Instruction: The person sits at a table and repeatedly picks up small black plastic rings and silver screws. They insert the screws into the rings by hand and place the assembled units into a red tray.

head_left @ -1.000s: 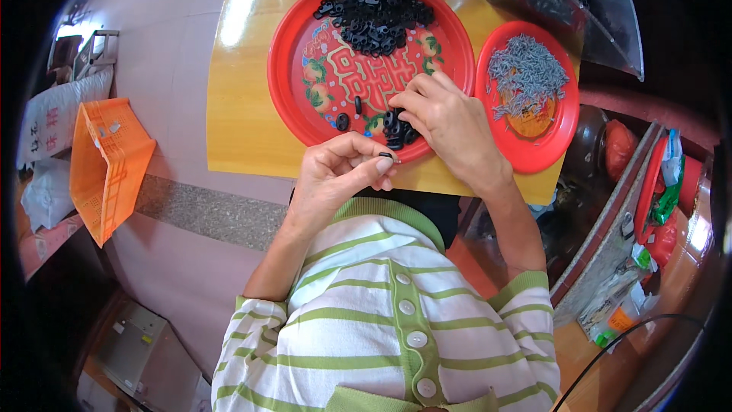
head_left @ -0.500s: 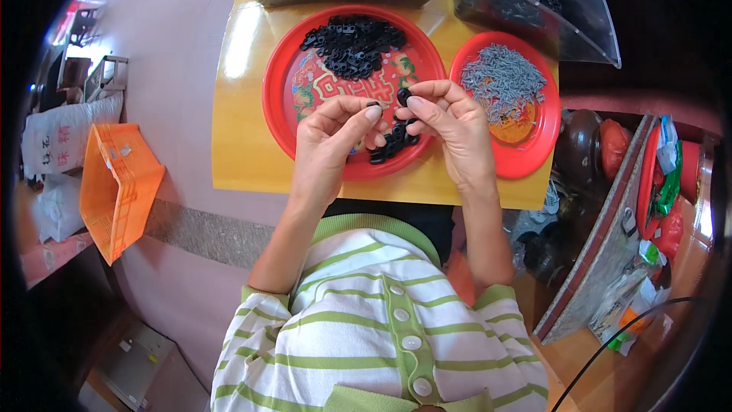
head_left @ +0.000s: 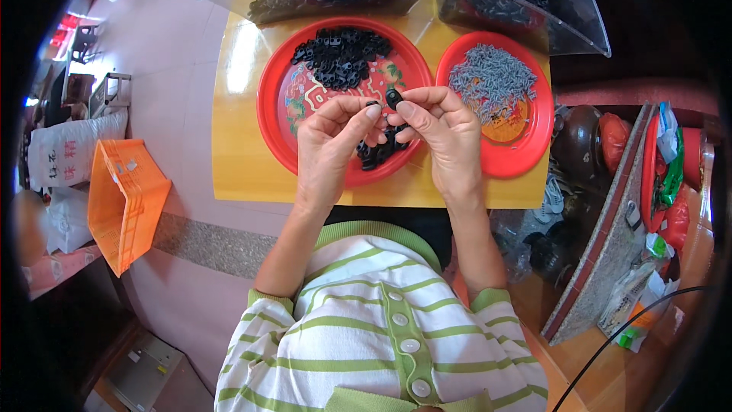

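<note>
Over the front of a round red tray (head_left: 267,133), my two hands are close together. My right hand (head_left: 442,126) pinches a small black plastic part (head_left: 393,98) with a hole in it between thumb and forefinger. Between the thumb and forefinger of my left hand (head_left: 333,133) shows a bit of another small black part (head_left: 372,104), mostly hidden. A heap of flat black parts (head_left: 339,57) lies at the back of the tray. Under my fingers, near its front rim, rests a smaller group of black pieces (head_left: 379,154).
Right of the tray, a red plate (head_left: 526,156) holds many grey screws (head_left: 492,80). Two clear bins (head_left: 335,0) of black parts stand at the table's back. An orange crate (head_left: 126,206) is on the left, and a stone-topped ledge (head_left: 602,236) lies right.
My right hand has moved left, bringing its black part nearer my left hand. The whole view has shifted slightly. Both pinches stay closed.
</note>
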A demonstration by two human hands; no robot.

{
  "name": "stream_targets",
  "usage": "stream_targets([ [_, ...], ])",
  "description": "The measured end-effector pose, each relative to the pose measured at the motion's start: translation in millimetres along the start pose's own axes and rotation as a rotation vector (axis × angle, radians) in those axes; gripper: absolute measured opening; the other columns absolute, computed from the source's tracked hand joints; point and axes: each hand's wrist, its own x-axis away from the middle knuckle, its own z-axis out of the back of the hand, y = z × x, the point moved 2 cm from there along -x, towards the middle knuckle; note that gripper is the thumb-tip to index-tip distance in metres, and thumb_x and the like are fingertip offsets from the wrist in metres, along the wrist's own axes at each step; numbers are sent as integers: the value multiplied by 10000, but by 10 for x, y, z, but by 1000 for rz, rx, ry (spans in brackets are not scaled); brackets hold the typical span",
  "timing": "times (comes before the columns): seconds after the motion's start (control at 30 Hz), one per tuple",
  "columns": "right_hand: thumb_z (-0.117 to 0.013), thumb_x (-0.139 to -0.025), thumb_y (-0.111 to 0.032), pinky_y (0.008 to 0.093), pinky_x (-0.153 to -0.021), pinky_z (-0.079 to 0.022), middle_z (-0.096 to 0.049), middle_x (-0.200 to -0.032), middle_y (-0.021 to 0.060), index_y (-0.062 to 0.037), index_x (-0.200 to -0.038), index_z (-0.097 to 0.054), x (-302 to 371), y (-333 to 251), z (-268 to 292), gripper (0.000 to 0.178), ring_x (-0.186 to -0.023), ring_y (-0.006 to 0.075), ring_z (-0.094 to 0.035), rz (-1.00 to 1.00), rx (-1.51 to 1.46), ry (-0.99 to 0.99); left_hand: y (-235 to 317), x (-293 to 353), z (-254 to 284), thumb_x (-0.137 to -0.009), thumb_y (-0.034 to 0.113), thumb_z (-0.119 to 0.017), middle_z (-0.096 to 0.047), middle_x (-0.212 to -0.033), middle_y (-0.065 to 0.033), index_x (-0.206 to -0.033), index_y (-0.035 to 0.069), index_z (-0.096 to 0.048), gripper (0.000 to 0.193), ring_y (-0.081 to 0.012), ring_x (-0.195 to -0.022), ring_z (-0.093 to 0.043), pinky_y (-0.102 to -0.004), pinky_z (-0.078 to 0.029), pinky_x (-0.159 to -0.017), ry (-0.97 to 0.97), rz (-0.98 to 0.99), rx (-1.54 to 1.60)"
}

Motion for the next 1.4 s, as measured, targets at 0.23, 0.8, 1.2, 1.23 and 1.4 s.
stream_targets([
  [0.23, -621, -849, -19, 211, -659, -539, -629, -926, 82, 21, -998, -575, -4, 36, -21, 161, -800, 117, -634, 83, 28, -7, 22, 16, 1, -867, 85, -615, -648, -780, -60, -938, -14, -615, 122, -91, -658, -593, -211, -471, -630, 60, -18, 30],
  [0.8, -631, -828, 7, 235, -751, -505, -600, -1005, 56, -9, -1040, -550, 15, 19, -39, 228, -908, 98, -569, 176, 34, 13, 29, 65, -93, -885, 39, -583, -652, -999, -97, -1002, -29, -618, 140, -133, -861, -633, -235, -503, -757, -40, -137, 34],
  [1.2, -596, -872, -19, 234, -732, -521, -654, -935, 63, 3, -1034, -585, 84, 130, -33, 165, -816, 119, -632, 89, -114, 29, 65, 70, -121, -877, 52, -593, -662, -903, -89, -964, -22, -619, 117, -113, -798, -629, -223, -491, -705, 41, -86, 74],
  [1.23, -597, -873, -24, 231, -724, -521, -653, -939, 61, 4, -1035, -589, 80, 125, -19, 165, -812, 115, -631, 102, -68, 43, 50, 57, -87, -874, 55, -598, -661, -886, -84, -956, -22, -619, 114, -107, -780, -623, -220, -485, -690, 43, -91, 35],
  [1.4, -598, -877, -40, 218, -709, -520, -652, -944, 56, 16, -1063, -598, 65, 73, 33, 195, -808, 99, -624, 60, 3, 17, 35, 52, -15, -860, 63, -619, -652, -817, -62, -938, -20, -619, 114, -92, -710, -599, -209, -467, -641, 44, -48, -55],
])
